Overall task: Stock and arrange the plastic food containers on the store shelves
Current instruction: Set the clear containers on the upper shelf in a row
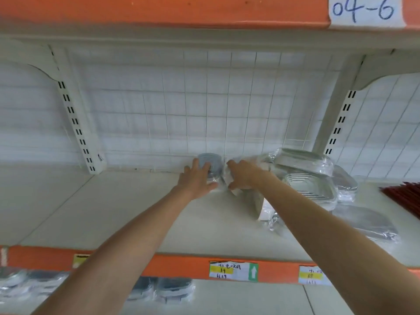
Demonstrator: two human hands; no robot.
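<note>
Clear plastic wrap is covering a small grey-lidded container (210, 164) that is sitting at the back of the white shelf (113, 212), close against the wire grid backing (181, 105). The left hand (197, 181) is resting on the container's left side, fingers spread and fairly straight over the lid, the thumb lying low on the wrap. The right hand (242, 176) is lying just beside it, fingers curling round the crinkled wrap on the container's right side; the two hands are staying slightly apart, with the pack between them. To the right, a stack of clear wrapped containers (304, 176) is leaning on the same shelf, the top one tilting toward the backing, with another flat wrapped pack (368, 221) lying nearer the front. The orange shelf edge (181, 266) is carrying paper price labels (233, 271). Below it, more wrapped grey-lidded containers (173, 291) are standing on the lower shelf. A handwritten tag reading 04-6 (363, 10) is sticking to the upper orange rail.
</note>
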